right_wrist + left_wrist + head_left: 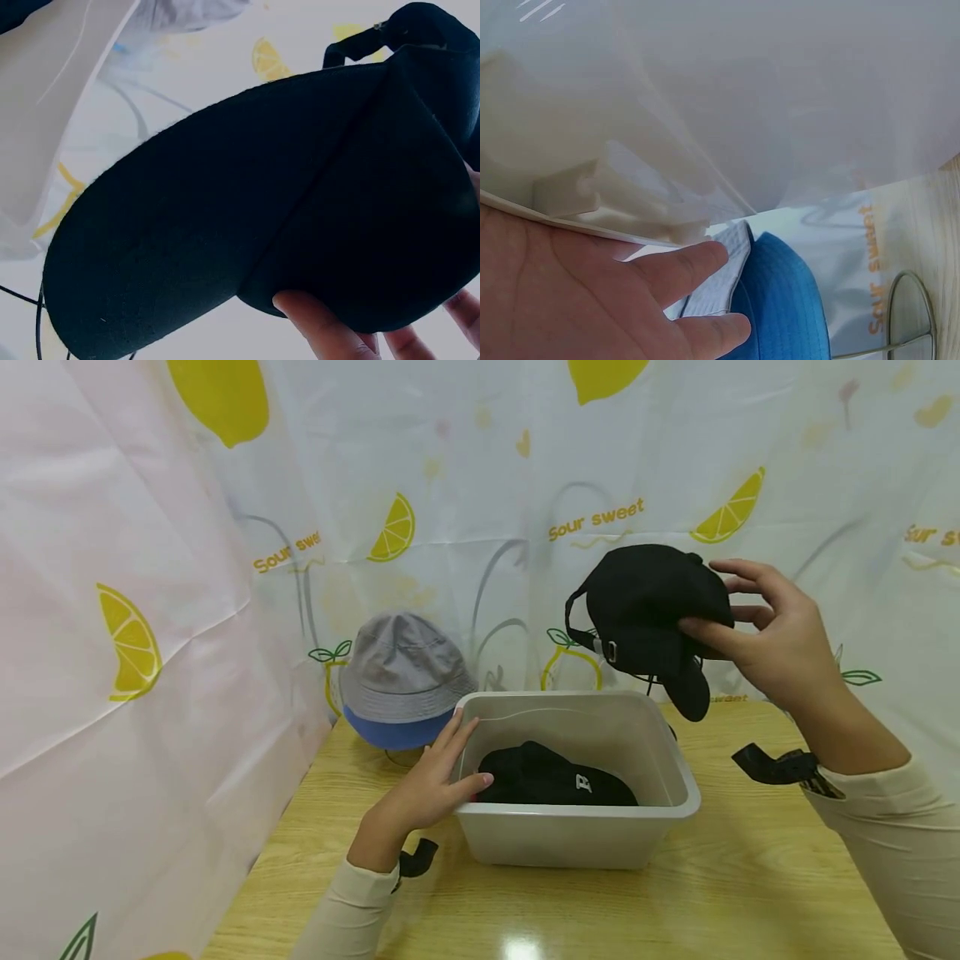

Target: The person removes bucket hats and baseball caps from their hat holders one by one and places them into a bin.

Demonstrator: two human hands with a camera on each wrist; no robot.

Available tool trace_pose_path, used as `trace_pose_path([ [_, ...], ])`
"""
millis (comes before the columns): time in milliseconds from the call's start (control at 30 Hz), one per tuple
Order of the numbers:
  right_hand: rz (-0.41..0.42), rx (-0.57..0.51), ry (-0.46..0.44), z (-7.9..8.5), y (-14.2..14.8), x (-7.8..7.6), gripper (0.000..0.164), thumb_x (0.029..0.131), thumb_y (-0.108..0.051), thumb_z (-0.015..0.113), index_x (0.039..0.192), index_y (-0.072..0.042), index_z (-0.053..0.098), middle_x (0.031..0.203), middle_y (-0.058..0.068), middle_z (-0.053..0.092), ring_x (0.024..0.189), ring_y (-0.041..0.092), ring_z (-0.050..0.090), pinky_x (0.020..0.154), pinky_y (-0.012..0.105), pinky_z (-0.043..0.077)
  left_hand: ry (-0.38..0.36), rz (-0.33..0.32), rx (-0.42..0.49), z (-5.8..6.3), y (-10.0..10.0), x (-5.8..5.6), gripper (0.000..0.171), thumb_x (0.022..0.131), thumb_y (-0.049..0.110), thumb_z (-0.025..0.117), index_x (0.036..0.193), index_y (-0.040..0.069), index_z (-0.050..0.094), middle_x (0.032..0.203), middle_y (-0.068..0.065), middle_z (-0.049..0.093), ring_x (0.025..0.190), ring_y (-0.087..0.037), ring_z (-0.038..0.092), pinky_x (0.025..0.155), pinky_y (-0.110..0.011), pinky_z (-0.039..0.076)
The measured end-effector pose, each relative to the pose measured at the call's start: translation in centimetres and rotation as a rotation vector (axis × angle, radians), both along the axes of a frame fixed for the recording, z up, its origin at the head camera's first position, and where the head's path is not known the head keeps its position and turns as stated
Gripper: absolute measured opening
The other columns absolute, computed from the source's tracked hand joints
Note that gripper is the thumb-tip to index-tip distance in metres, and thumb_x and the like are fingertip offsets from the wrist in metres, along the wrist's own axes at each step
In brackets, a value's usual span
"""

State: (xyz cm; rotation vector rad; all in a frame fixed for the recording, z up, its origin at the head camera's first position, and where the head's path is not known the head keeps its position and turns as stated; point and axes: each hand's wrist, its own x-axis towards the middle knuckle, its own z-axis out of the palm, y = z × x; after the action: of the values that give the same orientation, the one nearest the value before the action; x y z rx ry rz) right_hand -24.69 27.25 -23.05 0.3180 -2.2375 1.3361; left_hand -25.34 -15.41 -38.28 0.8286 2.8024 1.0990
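A black baseball cap (pixel 648 593) hangs in the air above the right back of the bin, its brim pointing down and its strap loop to the left. My right hand (pixel 776 631) pinches it by the side, thumb in front. In the right wrist view the cap (pixel 262 195) fills most of the picture. Inside the light grey plastic bin (pixel 562 839) lies another black cap (pixel 540 774) with a white letter on it. Against the bin's left rim rests my left hand (pixel 423 789), its fingers extended; the left wrist view shows the palm (pixel 562 292) along the rim.
Left of the bin, close to my left fingers, a grey bucket hat (pixel 401 664) with a blue underside sits on a wire stand (pixel 911 300). Thin black wire (pixel 39 322) shows beneath the raised cap. A lemon-print curtain (pixel 465 460) hangs behind the wooden table (pixel 337 827).
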Motion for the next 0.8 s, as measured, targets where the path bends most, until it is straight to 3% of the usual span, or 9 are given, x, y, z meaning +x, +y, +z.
trace_pose_path([
  [367, 0.110, 0.050, -0.014, 0.2, -2.5, 0.3, 0.071, 0.088, -0.018, 0.084, 0.151, -0.032, 0.053, 0.132, -0.006, 0.053, 0.103, 0.007, 0.068, 0.070, 0.018, 0.058, -0.014, -0.008, 0.016, -0.1, 0.0, -0.2, 0.085, 0.102, 0.050, 0.057, 0.168, 0.029, 0.008, 0.175, -0.003, -0.008, 0.162, -0.033, -0.003, 0.120, -0.075, -0.002],
  [600, 0.120, 0.121, -0.054, -0.2, -4.1, 0.5, 0.070, 0.087, -0.028, 0.086, 0.148, -0.039, 0.053, 0.134, -0.005, 0.054, 0.109, 0.005, 0.065, 0.065, 0.027, 0.057, -0.015, -0.004, 0.023, -0.1, 0.0, -0.2, 0.086, 0.102, 0.049, 0.058, 0.168, 0.027, 0.007, 0.175, -0.003, -0.008, 0.162, -0.030, -0.003, 0.121, -0.074, -0.002],
  [800, 0.136, 0.164, -0.070, -0.8, -5.4, 0.6, 0.068, 0.085, -0.032, 0.087, 0.145, -0.042, 0.055, 0.130, -0.006, 0.057, 0.112, 0.014, 0.064, 0.062, 0.034, 0.058, -0.024, 0.006, 0.015, 0.2, 0.2, 0.0, 0.088, 0.100, 0.053, 0.058, 0.168, 0.028, 0.008, 0.176, -0.003, -0.006, 0.161, -0.035, -0.002, 0.122, -0.072, -0.001],
])
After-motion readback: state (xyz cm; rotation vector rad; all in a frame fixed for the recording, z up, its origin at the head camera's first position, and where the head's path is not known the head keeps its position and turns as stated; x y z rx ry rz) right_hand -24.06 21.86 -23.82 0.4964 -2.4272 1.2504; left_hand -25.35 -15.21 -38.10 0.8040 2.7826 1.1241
